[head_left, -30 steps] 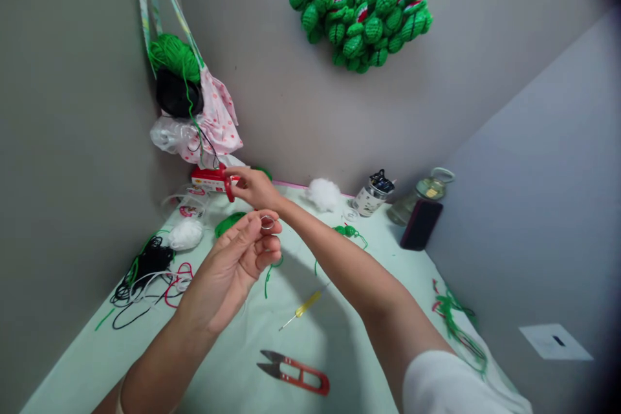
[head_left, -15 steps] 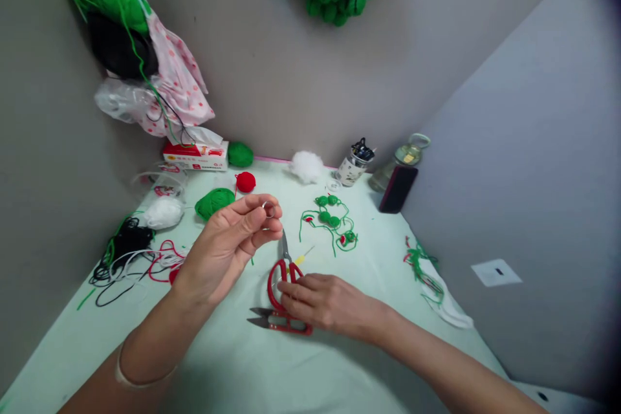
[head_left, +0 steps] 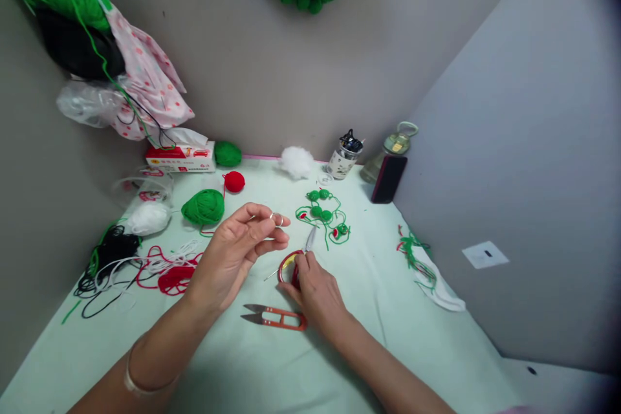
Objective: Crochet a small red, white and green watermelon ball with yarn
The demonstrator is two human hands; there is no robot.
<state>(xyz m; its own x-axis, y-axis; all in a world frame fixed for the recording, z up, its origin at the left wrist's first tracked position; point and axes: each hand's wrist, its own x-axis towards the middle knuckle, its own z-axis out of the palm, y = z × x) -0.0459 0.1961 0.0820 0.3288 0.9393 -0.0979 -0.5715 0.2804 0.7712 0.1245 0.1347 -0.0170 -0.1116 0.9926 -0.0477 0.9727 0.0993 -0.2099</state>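
My left hand (head_left: 240,242) is raised over the table, thumb and fingers pinched on a small silvery metal ring (head_left: 278,220). My right hand (head_left: 317,288) is closed around the red handles of a pair of scissors (head_left: 309,240), their blades pointing away from me. Part of the handles is hidden under its fingers. Beside the scissors handle shows a thin metal shaft with a yellow grip (head_left: 287,263), partly covered. Orange thread snips (head_left: 274,317) lie just nearer to me, blades pointing left. Beyond both hands are small green knitted balls with trailing yarn (head_left: 320,213).
Green yarn (head_left: 204,207), a red yarn ball (head_left: 235,182) and tangled red yarn (head_left: 177,280) lie to the left. At the back stand a tissue box (head_left: 182,158), white stuffing (head_left: 295,163), a cup of tools (head_left: 343,162) and a phone (head_left: 389,179). Yarn scraps (head_left: 417,262) lie right.
My right hand has taken hold of the scissors and shifted them right, away from the snips. My left hand keeps the ring and has moved slightly. The view has turned a little right.
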